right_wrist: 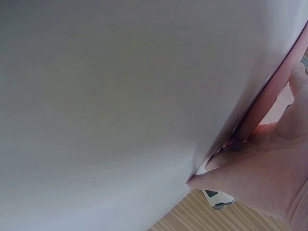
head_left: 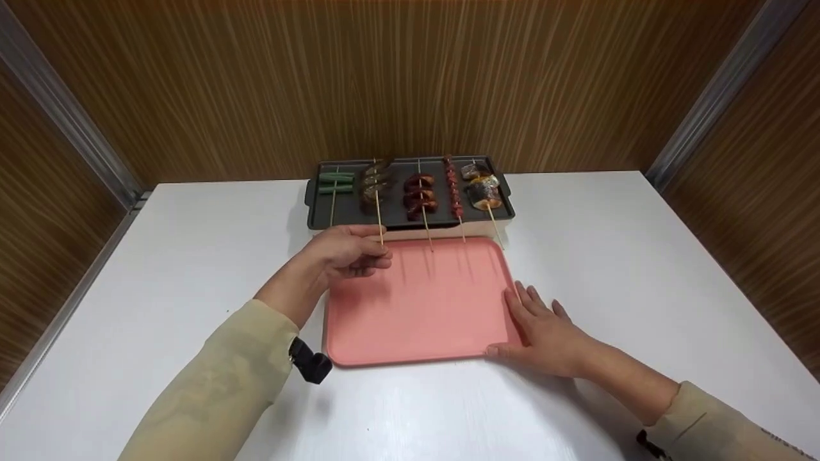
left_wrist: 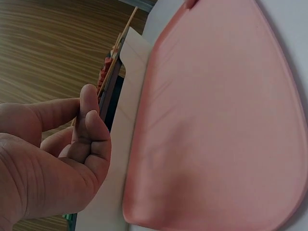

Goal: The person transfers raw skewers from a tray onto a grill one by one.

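In the head view my left hand [head_left: 351, 250] pinches the bare stick of a skewer [head_left: 378, 214] between thumb and fingers. Its brownish food, blurred here, is over the dark grill plate [head_left: 397, 216]. The left wrist view has the left hand [left_wrist: 62, 154] with its fingertips together and the stick mostly hidden. My right hand [head_left: 544, 336] rests with fairly straight fingers against the right edge of a pink tray [head_left: 423, 307], the thumb near its front corner. The right wrist view shows this hand [right_wrist: 269, 168] low at the tray's side.
Other skewers lie on the grill plate: green vegetable pieces [head_left: 336, 182], glazed reddish-brown pieces [head_left: 421, 192], small red pieces [head_left: 453, 186] and fish-like chunks [head_left: 485, 192]. Several sticks overhang the tray. A wood-grain wall [head_left: 397, 83] stands behind the white table [head_left: 211, 256].
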### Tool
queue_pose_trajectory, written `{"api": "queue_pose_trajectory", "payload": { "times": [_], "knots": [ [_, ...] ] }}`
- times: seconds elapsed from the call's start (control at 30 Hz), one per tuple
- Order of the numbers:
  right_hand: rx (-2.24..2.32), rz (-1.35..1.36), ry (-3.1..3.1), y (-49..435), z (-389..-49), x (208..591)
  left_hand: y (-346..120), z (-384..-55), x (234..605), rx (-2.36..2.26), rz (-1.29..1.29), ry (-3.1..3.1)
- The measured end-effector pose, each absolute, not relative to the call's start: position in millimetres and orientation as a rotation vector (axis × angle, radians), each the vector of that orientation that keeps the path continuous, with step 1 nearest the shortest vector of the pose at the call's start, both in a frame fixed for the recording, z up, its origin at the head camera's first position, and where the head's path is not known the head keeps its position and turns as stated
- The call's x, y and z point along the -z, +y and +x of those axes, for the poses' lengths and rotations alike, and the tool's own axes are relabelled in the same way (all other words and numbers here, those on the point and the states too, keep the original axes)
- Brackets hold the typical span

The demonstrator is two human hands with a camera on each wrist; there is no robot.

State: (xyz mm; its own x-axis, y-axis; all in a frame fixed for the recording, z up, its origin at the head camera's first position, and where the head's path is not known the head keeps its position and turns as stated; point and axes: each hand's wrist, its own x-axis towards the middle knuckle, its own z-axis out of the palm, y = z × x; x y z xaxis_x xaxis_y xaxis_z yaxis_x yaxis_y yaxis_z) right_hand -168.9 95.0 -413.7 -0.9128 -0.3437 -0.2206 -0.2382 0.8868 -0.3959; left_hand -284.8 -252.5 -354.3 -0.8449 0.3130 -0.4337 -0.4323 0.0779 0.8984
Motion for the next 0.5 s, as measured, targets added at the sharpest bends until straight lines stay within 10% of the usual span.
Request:
{"api": "queue_pose_trajectory", "payload": {
  "times": [0.5],
  "knots": [
    [0.526,-0.435,2.774,94.7,-168.3,413.5,-249.5,-286.9,357.7,-1.805,-0.145,1.844]
  ]
}}
